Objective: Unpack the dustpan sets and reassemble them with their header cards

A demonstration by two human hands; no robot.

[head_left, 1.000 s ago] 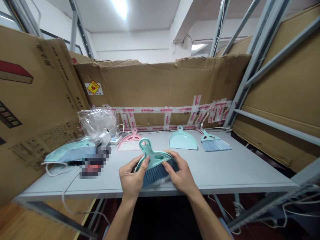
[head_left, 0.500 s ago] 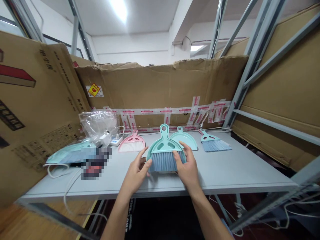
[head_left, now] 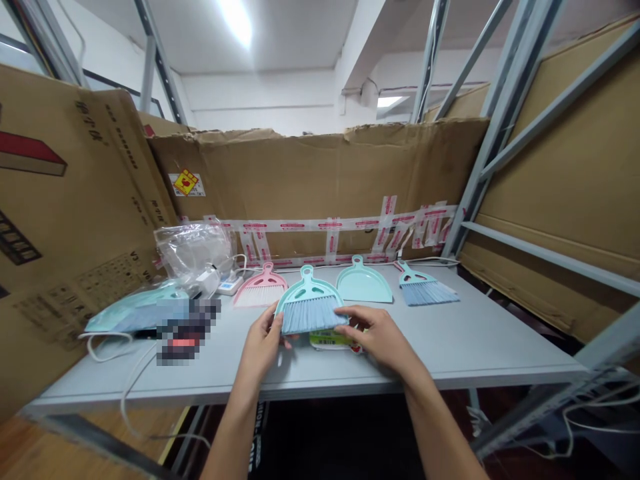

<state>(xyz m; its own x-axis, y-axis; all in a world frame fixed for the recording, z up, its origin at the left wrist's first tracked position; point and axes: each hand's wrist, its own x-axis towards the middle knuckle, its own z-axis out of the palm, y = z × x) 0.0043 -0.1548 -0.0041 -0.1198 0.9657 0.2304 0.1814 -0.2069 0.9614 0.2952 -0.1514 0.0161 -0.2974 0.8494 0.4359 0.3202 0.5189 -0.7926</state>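
A mint dustpan [head_left: 307, 273] with a mint brush with pale blue bristles [head_left: 311, 315] nested in it is held over the table. My left hand [head_left: 264, 337] grips its left edge, thumb on the front. At the lower right corner my right hand [head_left: 381, 337] pinches the set, thumb and fingers on the edge. A green and white label or packet [head_left: 330, 339] shows just beneath the bristles. Behind stand a pink dustpan and brush set [head_left: 263, 287], a mint dustpan [head_left: 364, 283] and, to the right, another blue-bristled brush [head_left: 425, 287].
On the left of the grey table [head_left: 480, 340] lie a bagged mint set [head_left: 135, 308], clear plastic [head_left: 195, 250], white cables and a small white device [head_left: 230, 285]. Cardboard [head_left: 300, 173] walls the back; metal posts rise at both sides.
The held set has moved down and left and tilted flatter, its handle now lower. My right hand has shifted to its lower right corner. The green label has come into view beneath.
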